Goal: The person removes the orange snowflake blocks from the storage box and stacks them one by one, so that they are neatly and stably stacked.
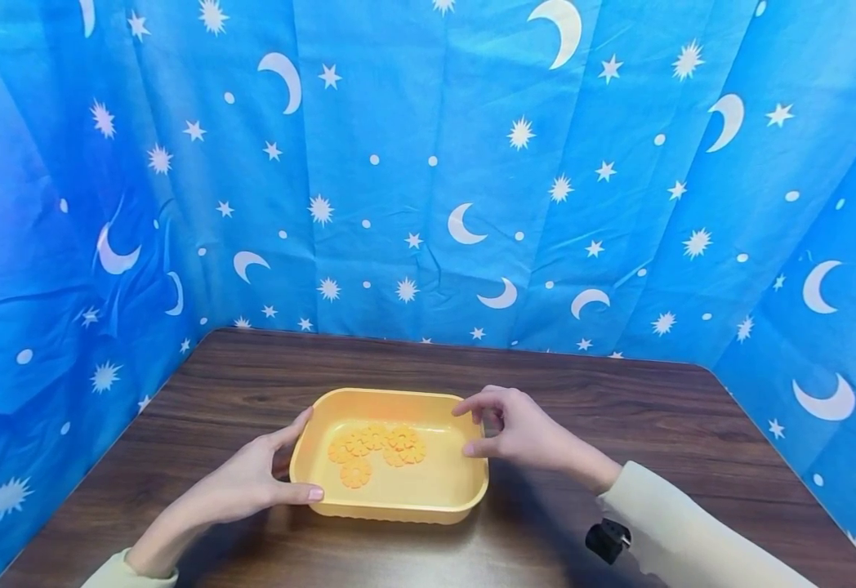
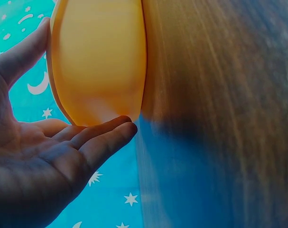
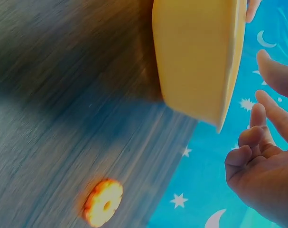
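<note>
A yellow rectangular tub with rounded corners stands on the table, with several orange flower-shaped pieces lying on its floor, some overlapping. My left hand holds the tub's left end, its thumb at the near corner and its index finger toward the far corner. In the left wrist view the other fingers reach along the tub's outer wall. Over the right rim hovers my right hand, thumb and index finger apart, nothing visible between them. In the right wrist view, one more flower-shaped piece lies on the table.
A dark brown wood-grain table lies beneath everything. Blue cloth printed with moons and stars hangs behind it and on both sides. A small black device shows by the right sleeve.
</note>
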Motion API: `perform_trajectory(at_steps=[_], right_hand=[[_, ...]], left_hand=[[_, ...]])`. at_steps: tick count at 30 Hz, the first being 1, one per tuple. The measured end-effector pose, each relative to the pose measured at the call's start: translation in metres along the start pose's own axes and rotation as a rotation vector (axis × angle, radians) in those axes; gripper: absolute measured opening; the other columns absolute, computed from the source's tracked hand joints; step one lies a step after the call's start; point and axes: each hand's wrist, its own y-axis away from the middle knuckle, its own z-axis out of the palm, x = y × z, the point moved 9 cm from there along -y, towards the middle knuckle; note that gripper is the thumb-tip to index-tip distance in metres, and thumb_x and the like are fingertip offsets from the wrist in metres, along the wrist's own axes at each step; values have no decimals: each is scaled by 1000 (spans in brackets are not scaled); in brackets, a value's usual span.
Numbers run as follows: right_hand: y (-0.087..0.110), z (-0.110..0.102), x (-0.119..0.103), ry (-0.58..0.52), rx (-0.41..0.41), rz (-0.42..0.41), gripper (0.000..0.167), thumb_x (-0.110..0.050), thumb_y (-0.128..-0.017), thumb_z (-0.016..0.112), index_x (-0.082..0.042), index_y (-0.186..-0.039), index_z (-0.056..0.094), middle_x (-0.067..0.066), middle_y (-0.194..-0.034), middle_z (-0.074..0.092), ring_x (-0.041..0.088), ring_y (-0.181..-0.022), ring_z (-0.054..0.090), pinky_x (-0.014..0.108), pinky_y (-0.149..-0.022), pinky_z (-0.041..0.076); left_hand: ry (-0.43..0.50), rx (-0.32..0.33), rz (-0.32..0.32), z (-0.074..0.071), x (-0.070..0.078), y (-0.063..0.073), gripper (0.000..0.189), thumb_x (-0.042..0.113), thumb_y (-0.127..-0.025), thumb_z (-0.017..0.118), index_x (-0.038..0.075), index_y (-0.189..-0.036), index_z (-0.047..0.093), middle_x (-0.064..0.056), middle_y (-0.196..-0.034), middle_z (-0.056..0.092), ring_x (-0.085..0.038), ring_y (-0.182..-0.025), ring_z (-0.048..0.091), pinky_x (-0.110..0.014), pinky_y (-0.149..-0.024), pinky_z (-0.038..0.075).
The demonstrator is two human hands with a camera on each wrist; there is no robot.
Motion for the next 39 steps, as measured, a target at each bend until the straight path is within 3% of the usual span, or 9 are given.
perform_trajectory(at_steps=[7,15,21,26,33,39], right_hand=[[-13,16,-9,23,-41,-12,39,-16,-82,92,-11,-119,78,-3,-91,59,17,-68,50,26,-57,42],[-28,39,-15,39,-101,-46,41,-11,-83,90,-6,-121,76,5,-97,64,21,-67,51,26,-56,40],[-38,55,-19,41,-140,-15,42,-8,-84,89,-4,-124,75,8,-99,66,25,-71,53,28,-57,40],[-46,64,-19,65,-163,10,43,-9,-83,90,-6,-124,76,9,-99,67,21,-76,52,30,-62,42],[-57,74,-16,92,-182,-48,48,-9,-79,93,-1,-123,75,10,-93,67,16,-74,50,29,-64,45],[-63,82,-6,89,-220,-8,53,-10,-78,95,-1,-126,74,7,-92,67,15,-78,55,28,-70,50]], left_hand=[[-14,7,0,0,0,0,116,36,-83,91,-2,-166,20,-31,-165,30,-48,-144,43,-51,-105,52],[2,0,-6,1,0,0,116,35,-83,91,-3,-166,20,-30,-167,27,-49,-145,41,-51,-105,52],[17,-4,7,1,-1,-1,115,34,-83,91,-3,-166,19,-29,-168,25,-49,-146,41,-51,-105,51],[21,-7,1,1,-3,-1,115,34,-84,90,-3,-166,18,-29,-168,25,-49,-146,41,-51,-106,51],[14,-4,6,1,-2,-1,115,34,-84,91,-2,-166,19,-29,-168,25,-48,-145,41,-50,-105,51],[3,-2,9,0,-3,-1,116,36,-83,91,-2,-166,20,-29,-167,27,-48,-145,43,-50,-104,53]])
